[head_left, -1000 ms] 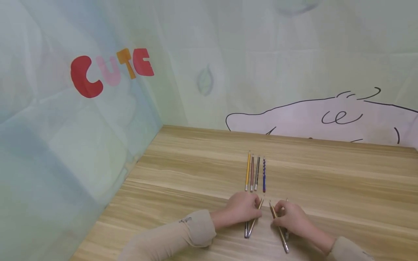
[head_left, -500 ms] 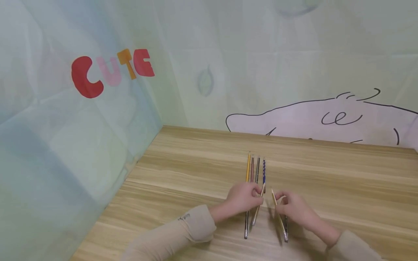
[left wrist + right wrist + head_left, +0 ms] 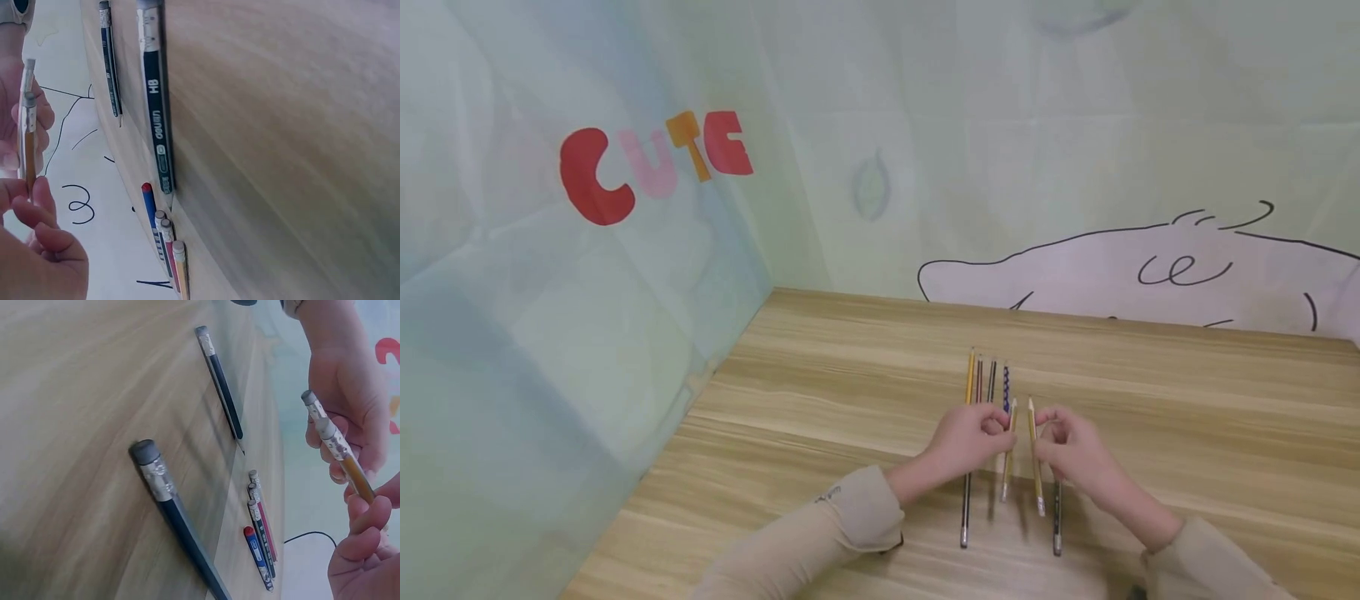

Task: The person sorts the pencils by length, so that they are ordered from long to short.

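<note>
My left hand [image 3: 972, 440] pinches a gold-coloured pencil [image 3: 1007, 467] between thumb and fingertips, point up and raised off the table. Close beside it, my right hand [image 3: 1081, 450] pinches a second gold-coloured pencil [image 3: 1037, 475], also point up. The two pencils stand nearly side by side with a small gap in the head view; in the right wrist view their eraser ends [image 3: 326, 428] overlap. On the table below lie two dark pencils, one [image 3: 966, 521] under the left hand and one [image 3: 1057, 521] under the right.
Farther back, a row of pencils lies on the wooden table [image 3: 850, 375]: a yellow one [image 3: 970, 375], a dark red one [image 3: 980, 379], a black one [image 3: 992, 379] and a blue patterned one [image 3: 1006, 385]. Printed cloth walls [image 3: 850, 167] stand behind and to the left.
Both hands have lifted their gold-coloured pencils off the table and moved them forward and closer together. The pencils now stand more nearly parallel. The dark pencils stay on the table.
</note>
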Demonstrator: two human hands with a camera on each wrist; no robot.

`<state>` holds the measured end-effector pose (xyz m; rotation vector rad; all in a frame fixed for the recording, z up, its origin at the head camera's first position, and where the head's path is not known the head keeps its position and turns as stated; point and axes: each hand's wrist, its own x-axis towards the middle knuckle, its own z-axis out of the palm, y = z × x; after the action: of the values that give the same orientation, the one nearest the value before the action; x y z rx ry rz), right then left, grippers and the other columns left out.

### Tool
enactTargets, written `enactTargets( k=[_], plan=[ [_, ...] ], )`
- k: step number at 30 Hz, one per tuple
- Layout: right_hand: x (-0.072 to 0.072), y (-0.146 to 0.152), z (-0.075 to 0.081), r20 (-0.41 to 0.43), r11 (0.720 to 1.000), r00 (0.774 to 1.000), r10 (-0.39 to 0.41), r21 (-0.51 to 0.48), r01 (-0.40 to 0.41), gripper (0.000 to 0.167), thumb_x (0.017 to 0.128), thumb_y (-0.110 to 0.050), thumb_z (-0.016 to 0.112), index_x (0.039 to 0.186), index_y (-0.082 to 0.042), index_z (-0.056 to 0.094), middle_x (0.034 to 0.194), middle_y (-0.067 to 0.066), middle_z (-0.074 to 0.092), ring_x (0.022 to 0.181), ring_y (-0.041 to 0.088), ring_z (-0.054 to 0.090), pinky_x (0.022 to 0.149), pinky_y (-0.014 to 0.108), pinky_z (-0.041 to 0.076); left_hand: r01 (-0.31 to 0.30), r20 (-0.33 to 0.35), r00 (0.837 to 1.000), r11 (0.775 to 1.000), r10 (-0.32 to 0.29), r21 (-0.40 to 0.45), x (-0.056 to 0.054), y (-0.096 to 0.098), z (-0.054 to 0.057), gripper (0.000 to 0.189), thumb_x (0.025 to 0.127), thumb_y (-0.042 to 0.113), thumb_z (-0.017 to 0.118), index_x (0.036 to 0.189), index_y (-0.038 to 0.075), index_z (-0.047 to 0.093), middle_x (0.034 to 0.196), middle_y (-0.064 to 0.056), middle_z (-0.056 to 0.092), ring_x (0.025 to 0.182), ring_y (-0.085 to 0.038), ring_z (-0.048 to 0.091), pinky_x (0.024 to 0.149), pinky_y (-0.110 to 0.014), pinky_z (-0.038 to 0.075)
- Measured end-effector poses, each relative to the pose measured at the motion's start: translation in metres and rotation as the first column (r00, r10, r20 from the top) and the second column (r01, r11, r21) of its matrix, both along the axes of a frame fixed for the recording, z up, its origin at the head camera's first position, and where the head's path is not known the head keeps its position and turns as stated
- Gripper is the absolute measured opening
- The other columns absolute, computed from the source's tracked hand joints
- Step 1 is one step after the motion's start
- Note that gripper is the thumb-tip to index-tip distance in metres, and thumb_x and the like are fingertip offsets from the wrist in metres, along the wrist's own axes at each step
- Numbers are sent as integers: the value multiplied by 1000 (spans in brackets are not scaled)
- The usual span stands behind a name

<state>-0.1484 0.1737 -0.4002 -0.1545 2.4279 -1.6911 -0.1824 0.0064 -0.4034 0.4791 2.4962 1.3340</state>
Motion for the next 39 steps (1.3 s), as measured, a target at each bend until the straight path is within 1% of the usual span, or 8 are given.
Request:
enactTargets(
  k=[5, 10, 14, 21, 24, 32, 39],
  plan=[
    [-3, 0, 1, -25, 998, 999, -28, -59, 27, 37, 73, 6, 52, 108, 9, 40, 59, -2, 45, 43, 5, 40, 40, 17, 36, -11, 5, 1000, 999, 11, 39, -1, 2, 1, 19, 78, 20, 64, 92, 9, 62, 78, 1, 64, 63, -3, 55, 52, -17, 47],
    [-4, 0, 0, -17, 994, 999, -43, -102, 41, 36, 73, 7, 52, 107, 9, 39, 59, -4, 46, 43, 5, 41, 40, 17, 36, -29, 35, 999, 996, 27, 79, -1, 3, 0, 17, 77, 20, 64, 90, 10, 62, 74, 3, 63, 59, -3, 54, 50, -18, 47],
    [-5, 0, 1, -10, 991, 999, -45, -125, 43, 36, 73, 7, 51, 107, 9, 39, 59, -4, 47, 44, 5, 41, 41, 17, 36, -34, 41, 999, 994, 30, 100, -1, 4, -1, 16, 77, 19, 64, 90, 10, 62, 73, 3, 63, 59, -4, 54, 49, -18, 46],
    [-5, 0, 2, 9, 990, 999, -39, -137, 40, 38, 74, 5, 52, 108, 10, 37, 61, -3, 46, 44, 5, 40, 41, 17, 36, -36, 24, 999, 996, 34, 79, -2, 5, -3, 16, 77, 20, 64, 89, 10, 62, 73, 2, 64, 58, -4, 54, 49, -19, 46],
    [-5, 1, 2, 17, 989, 999, -44, -140, 46, 38, 74, 5, 52, 109, 10, 37, 61, -4, 46, 44, 5, 40, 41, 17, 36, -41, 28, 999, 996, 39, 76, -2, 5, -3, 16, 77, 20, 64, 90, 10, 62, 73, 3, 63, 58, -4, 53, 49, -19, 45],
    [-8, 3, 1, 24, 989, 998, -61, -131, 64, 39, 74, 5, 52, 110, 9, 37, 61, -5, 46, 45, 5, 41, 42, 18, 37, -50, 29, 998, 996, 48, 73, -2, 4, -1, 18, 77, 19, 64, 92, 9, 62, 77, 1, 64, 62, -4, 54, 52, -18, 46],
    [-15, 8, -2, 19, 987, 997, -77, -142, 79, 40, 74, 5, 52, 110, 10, 36, 61, -5, 48, 44, 5, 41, 41, 18, 37, -71, 60, 996, 995, 67, 75, -4, 3, -2, 19, 77, 20, 64, 94, 11, 61, 78, 4, 63, 62, -4, 55, 53, -18, 47]
  ],
)
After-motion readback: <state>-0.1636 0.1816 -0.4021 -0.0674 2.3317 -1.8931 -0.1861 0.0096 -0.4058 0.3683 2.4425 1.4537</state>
